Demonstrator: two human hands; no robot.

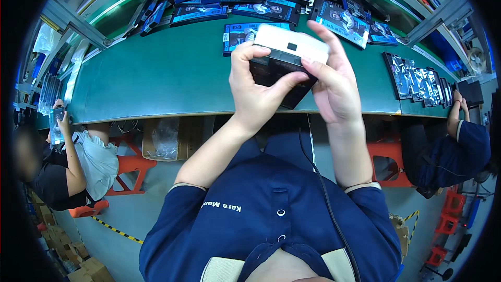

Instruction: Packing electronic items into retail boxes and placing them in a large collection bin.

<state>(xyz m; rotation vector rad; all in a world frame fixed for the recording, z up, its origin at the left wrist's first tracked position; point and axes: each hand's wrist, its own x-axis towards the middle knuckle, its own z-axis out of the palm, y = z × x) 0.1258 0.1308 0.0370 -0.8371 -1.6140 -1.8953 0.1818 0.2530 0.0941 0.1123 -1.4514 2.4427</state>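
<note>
Above the near part of the green table I hold a black box point(293, 95) tilted between both hands. A white piece point(276, 36) with a small dark square on it stands at the box's upper end; whether it is a flap or an insert I cannot tell. My left hand point(254, 86) wraps the box's left side, its thumb across the dark front. My right hand point(338, 81) grips the upper right, thumb on the edge by the white piece, index finger raised. Its other fingers are partly hidden. Just behind lies a blue-and-black printed box point(235, 39).
Many blue-and-black boxes point(269, 9) are heaped along the table's point(141, 75) far side. At right, a row of boxes point(417, 83) stands near a person point(451, 146). A seated person point(73, 164) at left holds a phone. Red stools point(130, 164) and a carton point(190, 138) stand below.
</note>
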